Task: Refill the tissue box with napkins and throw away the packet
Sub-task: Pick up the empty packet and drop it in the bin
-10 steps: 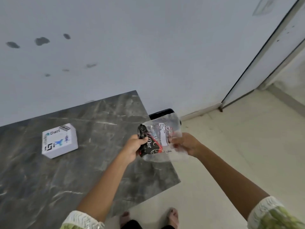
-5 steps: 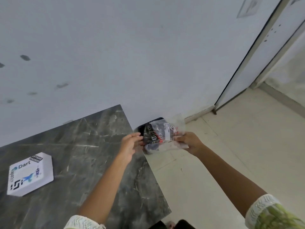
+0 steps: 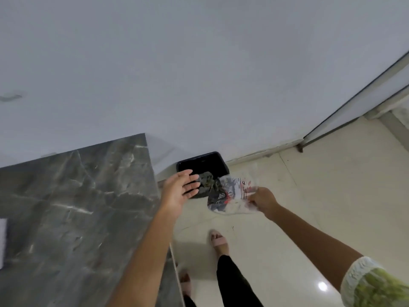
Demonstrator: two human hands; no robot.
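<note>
1. Clear plastic, printed black and red: the packet (image 3: pixel 230 196) hangs from your right hand (image 3: pixel 262 199), its fingers pinching one edge, just over the near rim of the black bin (image 3: pixel 202 161).
2. Your left hand (image 3: pixel 178 191) is empty, fingers spread, beside the grey marble table (image 3: pixel 73 209).
3. Light film may drift as it falls and land on the floor (image 3: pixel 309 196), since the packet sits partly outside the rim.
4. Only a white sliver at the picture's left edge might be the tissue box; you cannot tell.
</note>
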